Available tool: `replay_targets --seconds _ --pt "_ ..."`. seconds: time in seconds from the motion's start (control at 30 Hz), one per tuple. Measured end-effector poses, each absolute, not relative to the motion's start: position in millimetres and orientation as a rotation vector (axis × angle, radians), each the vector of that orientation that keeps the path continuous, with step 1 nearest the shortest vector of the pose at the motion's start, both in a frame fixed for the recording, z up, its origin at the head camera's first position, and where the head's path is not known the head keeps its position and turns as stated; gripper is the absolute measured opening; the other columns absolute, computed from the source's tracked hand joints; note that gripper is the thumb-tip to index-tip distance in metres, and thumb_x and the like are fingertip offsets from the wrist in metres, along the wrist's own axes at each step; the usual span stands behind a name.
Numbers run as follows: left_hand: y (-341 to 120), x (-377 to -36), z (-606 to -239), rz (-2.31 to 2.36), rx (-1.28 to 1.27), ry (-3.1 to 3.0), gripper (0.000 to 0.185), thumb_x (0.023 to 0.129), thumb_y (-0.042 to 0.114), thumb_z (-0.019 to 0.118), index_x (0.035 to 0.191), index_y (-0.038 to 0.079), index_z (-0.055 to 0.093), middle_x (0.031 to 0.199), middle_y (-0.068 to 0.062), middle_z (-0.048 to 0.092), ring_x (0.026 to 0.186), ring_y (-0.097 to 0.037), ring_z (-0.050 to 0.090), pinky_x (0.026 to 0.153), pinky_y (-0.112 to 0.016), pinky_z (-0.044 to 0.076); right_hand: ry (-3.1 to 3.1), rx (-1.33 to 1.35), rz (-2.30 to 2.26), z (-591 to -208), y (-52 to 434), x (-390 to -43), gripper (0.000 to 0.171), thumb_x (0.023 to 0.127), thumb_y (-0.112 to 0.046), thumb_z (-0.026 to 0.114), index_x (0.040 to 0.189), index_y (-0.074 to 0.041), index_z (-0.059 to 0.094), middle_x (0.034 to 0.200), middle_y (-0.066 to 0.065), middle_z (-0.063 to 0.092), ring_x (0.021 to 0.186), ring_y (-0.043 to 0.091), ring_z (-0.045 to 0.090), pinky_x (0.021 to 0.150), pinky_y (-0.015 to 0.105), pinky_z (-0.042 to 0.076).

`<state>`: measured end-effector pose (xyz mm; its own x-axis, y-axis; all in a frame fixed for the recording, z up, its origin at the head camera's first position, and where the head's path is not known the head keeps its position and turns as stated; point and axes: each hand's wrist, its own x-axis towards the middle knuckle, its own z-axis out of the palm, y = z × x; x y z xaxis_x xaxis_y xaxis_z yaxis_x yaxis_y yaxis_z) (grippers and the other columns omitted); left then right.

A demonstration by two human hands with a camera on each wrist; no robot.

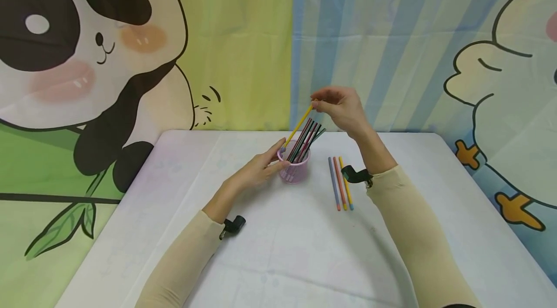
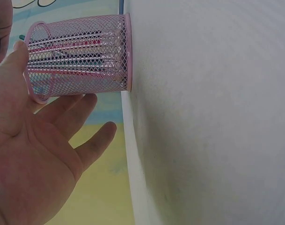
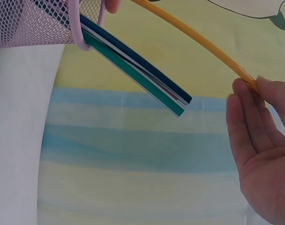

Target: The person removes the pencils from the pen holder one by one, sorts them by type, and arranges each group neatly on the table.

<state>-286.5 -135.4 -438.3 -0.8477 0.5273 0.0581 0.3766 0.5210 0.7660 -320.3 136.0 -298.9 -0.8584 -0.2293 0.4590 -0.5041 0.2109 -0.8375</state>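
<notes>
With my right hand [image 1: 341,107] I pinch the upper end of a slim, smooth yellow stick [image 1: 299,125], which slants down to the mouth of a round, lilac wire-mesh cup [image 1: 296,173]. My left hand [image 1: 261,165] rests against the cup's side, its fingers loosely extended. Thin dark sticks [image 3: 133,68] lean inside, jutting past the rim. To the right, three slender coloured sticks [image 1: 340,183] lie side by side on the white tabletop [image 1: 270,250]. Its surface gives room between them and the cup; printed fabric [image 1: 243,32] hangs beyond the far edge.
</notes>
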Motion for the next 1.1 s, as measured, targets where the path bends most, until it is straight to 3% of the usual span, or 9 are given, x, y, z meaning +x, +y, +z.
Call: replay_targets --seconds 0.27,0.83,1.1 --pt "-136.4 -286.0 -437.1 1.226 0.793 2.595 0.075 0.104 0.062 0.050 0.165 0.047 0.010 0.162 -0.008 0.046 0.148 -0.025 0.047 0.125 -0.052 0.034 -1.879 0.718 1.865 -296.7 136.6 -321.9 0.018 0.094 0.004 0.073 0.110 0.013 0.074 0.098 0.007 0.080 0.084 0.013 0.073 0.078 0.023 0.060" --pt "-134.8 -285.2 -437.1 1.231 0.800 2.598 0.076 0.104 0.059 0.051 0.166 0.043 0.011 0.159 -0.014 0.049 0.149 -0.026 0.046 0.125 -0.052 0.033 -1.603 0.621 2.071 -296.7 149.0 -310.6 0.014 0.095 0.003 0.071 0.108 0.008 0.077 0.100 0.006 0.079 0.086 0.018 0.070 0.079 0.024 0.060" --pt "-135.0 -283.9 -436.9 1.222 0.789 2.603 0.076 0.104 0.059 0.051 0.167 0.042 0.010 0.161 -0.012 0.046 0.148 -0.027 0.047 0.125 -0.052 0.033 -1.574 0.630 2.116 -301.4 157.7 -308.9 0.020 0.090 0.010 0.074 0.109 0.015 0.073 0.096 0.008 0.078 0.079 0.019 0.071 0.079 0.026 0.062"
